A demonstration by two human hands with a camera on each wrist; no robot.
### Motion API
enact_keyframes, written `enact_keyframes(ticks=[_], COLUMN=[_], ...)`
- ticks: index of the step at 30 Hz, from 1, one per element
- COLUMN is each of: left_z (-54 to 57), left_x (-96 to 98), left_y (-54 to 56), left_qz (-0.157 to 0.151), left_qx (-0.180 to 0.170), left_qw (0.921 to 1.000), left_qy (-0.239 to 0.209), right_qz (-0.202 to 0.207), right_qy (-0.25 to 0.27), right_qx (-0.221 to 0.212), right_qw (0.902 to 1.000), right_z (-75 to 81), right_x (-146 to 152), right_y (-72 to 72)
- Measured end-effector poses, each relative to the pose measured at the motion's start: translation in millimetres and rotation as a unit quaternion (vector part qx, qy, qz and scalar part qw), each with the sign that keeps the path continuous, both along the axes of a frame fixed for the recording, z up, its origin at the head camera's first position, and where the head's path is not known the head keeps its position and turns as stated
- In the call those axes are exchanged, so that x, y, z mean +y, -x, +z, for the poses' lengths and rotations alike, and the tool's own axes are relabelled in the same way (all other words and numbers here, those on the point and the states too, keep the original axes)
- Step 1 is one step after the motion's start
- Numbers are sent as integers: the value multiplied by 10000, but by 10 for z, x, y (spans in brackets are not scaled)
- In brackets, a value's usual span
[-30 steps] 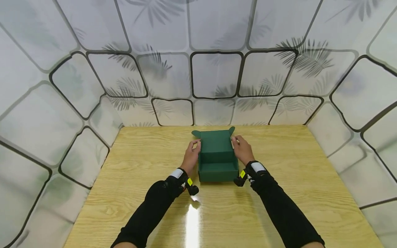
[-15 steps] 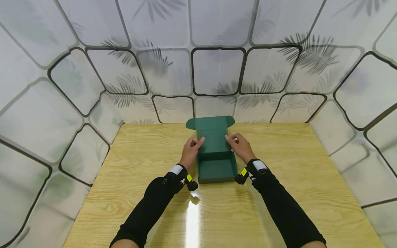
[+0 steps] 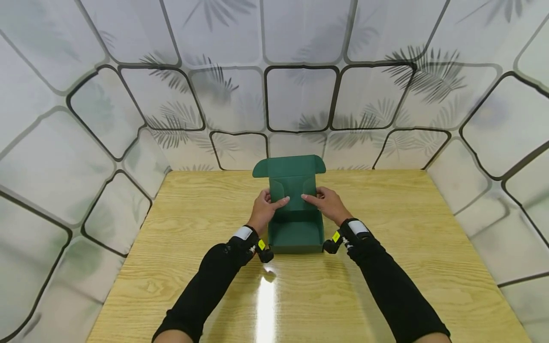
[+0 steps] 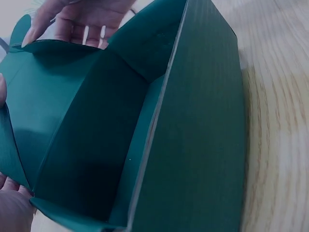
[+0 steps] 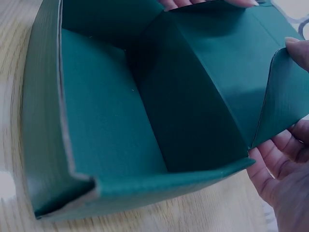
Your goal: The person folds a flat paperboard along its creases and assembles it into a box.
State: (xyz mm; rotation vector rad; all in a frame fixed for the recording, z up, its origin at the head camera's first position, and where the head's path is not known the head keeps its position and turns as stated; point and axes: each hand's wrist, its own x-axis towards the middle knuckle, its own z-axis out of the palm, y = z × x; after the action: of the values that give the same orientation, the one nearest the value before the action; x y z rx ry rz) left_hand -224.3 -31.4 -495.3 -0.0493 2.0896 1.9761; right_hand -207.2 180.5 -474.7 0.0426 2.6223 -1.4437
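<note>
A green cardboard box (image 3: 296, 233) stands on the table with its lid (image 3: 294, 186) raised at the back and its inside bare. My left hand (image 3: 266, 207) pinches the lid's left edge, thumb on the inner face and fingers behind. On the other edge my right hand (image 3: 328, 202) does the same. In the right wrist view, the right thumb (image 5: 298, 50) presses a side flap (image 5: 285, 94) inward against the lid, with the fingers beneath. The left wrist view shows the box's front wall (image 4: 193, 125) close up. At the lid's top, two rounded ears stick out sideways.
The box rests on a light wooden table (image 3: 193, 214). A pale patterned curtain (image 3: 300, 95) encloses its back and sides. A bright light reflection lies on the wood in front of the box.
The lid has tipped further back, showing more of its inner face and top ears. Both thumbs have moved inward over the lid, and its side flaps now lie folded in.
</note>
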Motion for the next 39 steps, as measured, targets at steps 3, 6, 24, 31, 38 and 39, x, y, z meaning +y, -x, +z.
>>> enact_keyframes(ticks=[3, 6, 24, 31, 38, 39], left_z=[12, 11, 75, 290, 354, 348], left_x=[14, 35, -169, -235, -195, -185], left_y=[-20, -39, -23, -88, -35, -26], left_qz=[-28, -29, -888, -1321, -1187, -1110], left_qx=[130, 300, 564, 402, 333, 299], left_qw=[9998, 9989, 9941, 9902, 9888, 9879], left_qy=[143, 355, 265, -231, -836, -1040], right_qz=[28, 38, 450, 14, -241, -256], right_qy=[-141, -319, 725, 1439, 1948, 1951], right_qx=[170, 238, -31, 99, -128, -118], right_qw=[9998, 9992, 9964, 9895, 9805, 9804], right_z=[2, -15, -20, 106, 401, 420], right_x=[-10, -8, 92, 177, 82, 72], right_y=[-14, -31, -40, 11, -50, -56])
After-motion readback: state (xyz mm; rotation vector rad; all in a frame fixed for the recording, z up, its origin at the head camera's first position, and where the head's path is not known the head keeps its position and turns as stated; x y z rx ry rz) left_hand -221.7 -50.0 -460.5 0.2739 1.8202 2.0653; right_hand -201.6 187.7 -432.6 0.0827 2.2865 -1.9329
